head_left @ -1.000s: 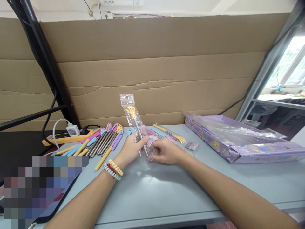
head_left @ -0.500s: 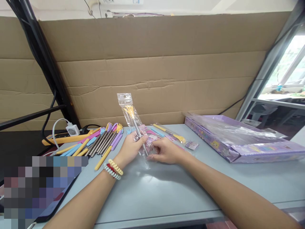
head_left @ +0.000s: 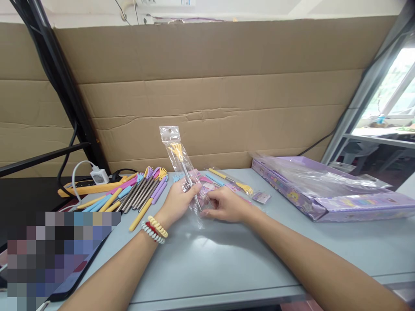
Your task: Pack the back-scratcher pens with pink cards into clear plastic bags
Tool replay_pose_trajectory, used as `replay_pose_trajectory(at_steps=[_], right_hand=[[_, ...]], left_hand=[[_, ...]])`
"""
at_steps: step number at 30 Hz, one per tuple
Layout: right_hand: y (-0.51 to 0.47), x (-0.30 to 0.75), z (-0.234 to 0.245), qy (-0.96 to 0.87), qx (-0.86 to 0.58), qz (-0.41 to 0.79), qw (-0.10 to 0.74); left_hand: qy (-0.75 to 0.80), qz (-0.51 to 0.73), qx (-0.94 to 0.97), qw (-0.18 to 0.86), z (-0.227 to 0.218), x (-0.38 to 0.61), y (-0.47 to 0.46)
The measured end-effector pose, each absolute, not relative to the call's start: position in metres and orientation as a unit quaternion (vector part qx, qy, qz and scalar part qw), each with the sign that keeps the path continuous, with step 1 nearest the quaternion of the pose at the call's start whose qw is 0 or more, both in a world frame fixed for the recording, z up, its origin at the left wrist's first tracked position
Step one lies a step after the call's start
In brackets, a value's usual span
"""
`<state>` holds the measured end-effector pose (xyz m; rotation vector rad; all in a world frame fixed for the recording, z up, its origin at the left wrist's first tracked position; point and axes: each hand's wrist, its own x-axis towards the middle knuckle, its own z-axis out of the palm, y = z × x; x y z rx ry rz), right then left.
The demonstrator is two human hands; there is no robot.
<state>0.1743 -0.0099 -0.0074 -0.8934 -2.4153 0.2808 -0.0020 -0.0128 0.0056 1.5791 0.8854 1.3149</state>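
A back scratcher with a yellow hand-shaped head (head_left: 177, 150) and a metal rod lies tilted inside a clear plastic bag (head_left: 170, 134). My left hand (head_left: 177, 201) is closed around the bag and rod at mid-length, thumb on top. My right hand (head_left: 227, 204) pinches the bag's lower end beside the rod's tip; its exact grip is partly hidden. Behind the hands lie bagged back scratchers, one with a yellow head (head_left: 244, 188) and one with a blue handle (head_left: 215, 178). To the left is a pile of loose back scratchers (head_left: 139, 194) in several colours.
A purple box (head_left: 292, 198) with clear plastic bags (head_left: 324, 172) on it stands at right. A small packet (head_left: 261, 197) lies near it. At left are a power strip (head_left: 94, 188), a white charger (head_left: 99, 175) and a blurred-out device. A cardboard wall (head_left: 207, 95) closes the back.
Almost nothing differs. Both hands keep their hold on the bagged back scratcher in the same place.
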Motion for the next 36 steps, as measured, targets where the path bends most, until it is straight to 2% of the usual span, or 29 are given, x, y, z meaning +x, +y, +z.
replay_pose_trajectory(at_steps=[36], right_hand=[[-0.0084, 0.1744, -0.0103, -0.903, -0.34, 0.104, 0.239]], left_hand=[[0.388, 0.489, 0.681, 0.382, 0.0073, -0.004, -0.0132]])
